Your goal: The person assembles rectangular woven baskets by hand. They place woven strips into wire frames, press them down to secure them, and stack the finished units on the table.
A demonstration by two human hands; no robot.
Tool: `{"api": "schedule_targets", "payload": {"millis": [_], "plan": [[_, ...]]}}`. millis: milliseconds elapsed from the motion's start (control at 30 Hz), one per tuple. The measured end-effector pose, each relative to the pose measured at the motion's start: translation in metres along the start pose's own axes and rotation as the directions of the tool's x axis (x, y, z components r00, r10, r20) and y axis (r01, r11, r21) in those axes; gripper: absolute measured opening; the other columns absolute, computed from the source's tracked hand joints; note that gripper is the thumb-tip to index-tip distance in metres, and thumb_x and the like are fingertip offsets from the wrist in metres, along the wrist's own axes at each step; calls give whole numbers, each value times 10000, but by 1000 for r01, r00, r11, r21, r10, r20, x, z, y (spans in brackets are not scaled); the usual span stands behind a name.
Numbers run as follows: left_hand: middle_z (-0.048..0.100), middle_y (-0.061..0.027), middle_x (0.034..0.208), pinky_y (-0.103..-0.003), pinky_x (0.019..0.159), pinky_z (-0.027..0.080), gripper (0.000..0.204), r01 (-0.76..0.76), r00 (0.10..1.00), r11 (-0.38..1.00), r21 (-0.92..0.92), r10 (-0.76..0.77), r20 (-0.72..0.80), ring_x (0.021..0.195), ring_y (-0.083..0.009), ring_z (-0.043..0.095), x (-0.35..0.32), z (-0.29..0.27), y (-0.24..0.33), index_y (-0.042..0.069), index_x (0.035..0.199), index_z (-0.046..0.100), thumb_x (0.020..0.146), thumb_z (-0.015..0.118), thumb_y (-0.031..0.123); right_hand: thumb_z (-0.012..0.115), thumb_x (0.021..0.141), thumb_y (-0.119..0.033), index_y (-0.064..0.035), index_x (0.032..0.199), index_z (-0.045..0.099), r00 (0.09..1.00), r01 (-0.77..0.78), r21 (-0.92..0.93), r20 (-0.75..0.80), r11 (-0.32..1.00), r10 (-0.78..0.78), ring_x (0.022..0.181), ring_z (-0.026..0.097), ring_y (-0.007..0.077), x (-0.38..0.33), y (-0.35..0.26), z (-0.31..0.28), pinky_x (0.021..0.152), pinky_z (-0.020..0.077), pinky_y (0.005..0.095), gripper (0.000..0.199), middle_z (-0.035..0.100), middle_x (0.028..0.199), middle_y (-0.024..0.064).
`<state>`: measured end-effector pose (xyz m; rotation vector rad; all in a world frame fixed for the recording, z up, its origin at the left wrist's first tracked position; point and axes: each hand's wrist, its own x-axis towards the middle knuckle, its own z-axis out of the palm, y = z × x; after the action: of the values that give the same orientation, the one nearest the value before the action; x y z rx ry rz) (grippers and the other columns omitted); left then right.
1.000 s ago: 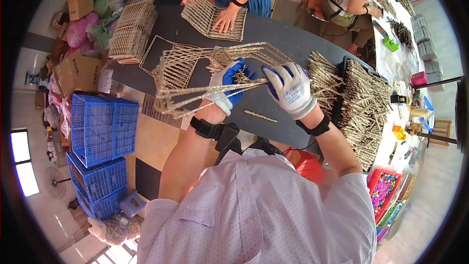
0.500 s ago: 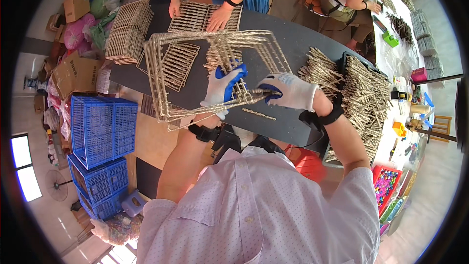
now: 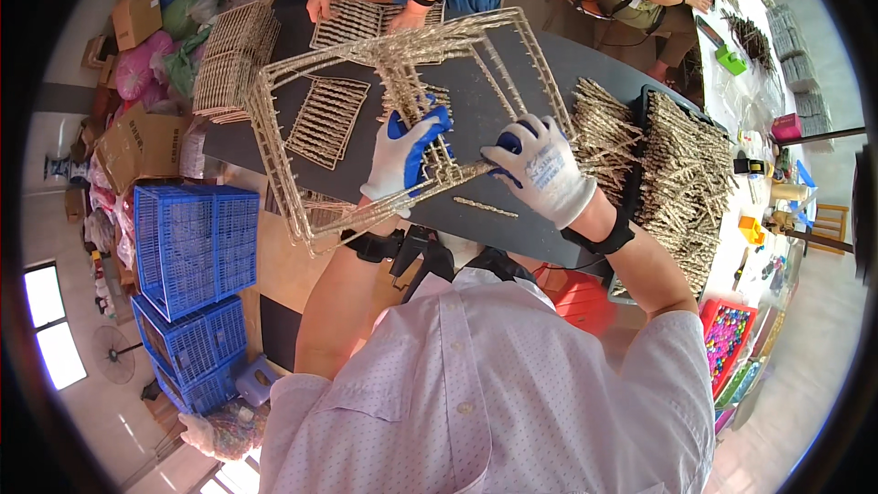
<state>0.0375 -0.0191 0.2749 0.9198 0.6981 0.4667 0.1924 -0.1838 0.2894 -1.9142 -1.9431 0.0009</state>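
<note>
Head view. Dark table (image 3: 512, 220) across workshop, tan floor below; stacked blue crates (image 3: 197, 247) at left, cardboard boxes (image 3: 137, 146) and pink bags (image 3: 137, 73) behind them.

Left hand (image 3: 407, 155), white glove with blue palm, fingers curled shut round inner bar of gold frame (image 3: 274, 128). Right hand (image 3: 540, 169), same glove, fingers pinched shut on frame's near bar. Frame held tilted above table, near chest.

Gold pieces heaped (image 3: 677, 174) at right in dark tray. Co-worker's hands (image 3: 320, 5) on flat gold frame at far edge. Red bin (image 3: 727, 338) of coloured beads lower right.
</note>
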Motion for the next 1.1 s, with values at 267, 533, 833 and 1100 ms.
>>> {"api": "schedule_targets", "payload": {"millis": [267,533,833,1100], "plan": [[635,-88,1012,-287,687,548,435,102,961,994,45,-110,253,832,-162,638,-6,-3,-13,7,1253,526,839,656,-17,706,797,-238,-1,1138,641,837,-458,703,548,544,-4,905,661,259,-7,35,37,803,510,348,420,692,1008,176],[643,-99,1052,-299,726,558,465,85,969,975,203,-129,210,894,-168,653,-17,-10,-21,10,1294,505,847,632,-12,676,878,-192,-21,1151,630,907,-418,777,389,471,162,817,604,145,-23,40,38,733,491,315,326,680,945,87],[573,-46,823,-328,688,563,375,157,988,962,-222,-156,21,686,-167,601,-24,-38,-28,10,1253,527,893,607,77,552,959,-362,-126,1124,618,693,640,574,-143,-511,707,949,558,176,-84,87,-1,782,446,355,295,603,980,15],[561,-48,842,-406,839,549,354,188,976,966,-178,-164,143,749,-186,607,-28,-37,-38,14,1248,513,906,588,70,666,837,-308,-177,1235,569,600,-788,-277,-145,550,787,1164,483,315,-149,157,92,944,392,487,430,549,1218,112]]}}
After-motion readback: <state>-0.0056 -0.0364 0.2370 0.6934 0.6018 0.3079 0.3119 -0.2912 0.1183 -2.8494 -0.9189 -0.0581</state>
